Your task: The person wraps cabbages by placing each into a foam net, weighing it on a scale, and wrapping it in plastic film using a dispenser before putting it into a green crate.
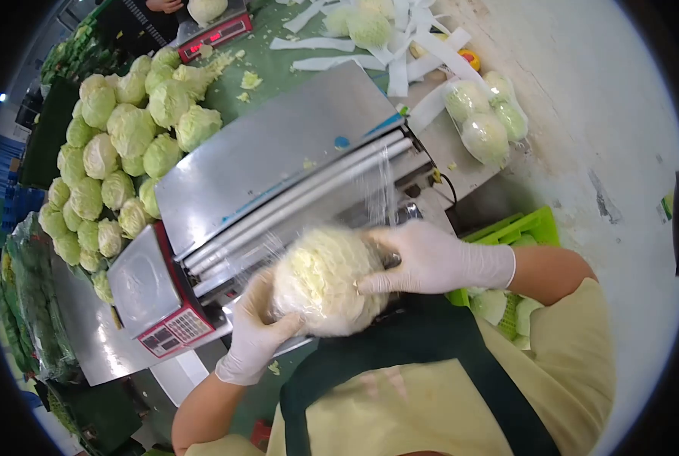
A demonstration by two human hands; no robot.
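Observation:
Between my gloved hands is a pale head of cabbage (326,277), with shiny clear film over parts of it. My left hand (254,328) is closed around its left side, the thumb on the near side. From the right, my right hand (419,258) grips it with thumb and fingers apart on its surface. Just beyond the cabbage stands a wrapping machine with a flat metal plate (275,152) and a long film roll (301,201). Loose clear film (381,186) stretches across the machine's near side, close to my right hand.
A digital scale (143,280) sits left of the machine, beside piled cabbages (119,129). Wrapped cabbages (485,138) and white strips (400,64) lie at the upper right. A green crate (541,228) stands right. Another person's hand (163,5) shows near a second scale (216,34).

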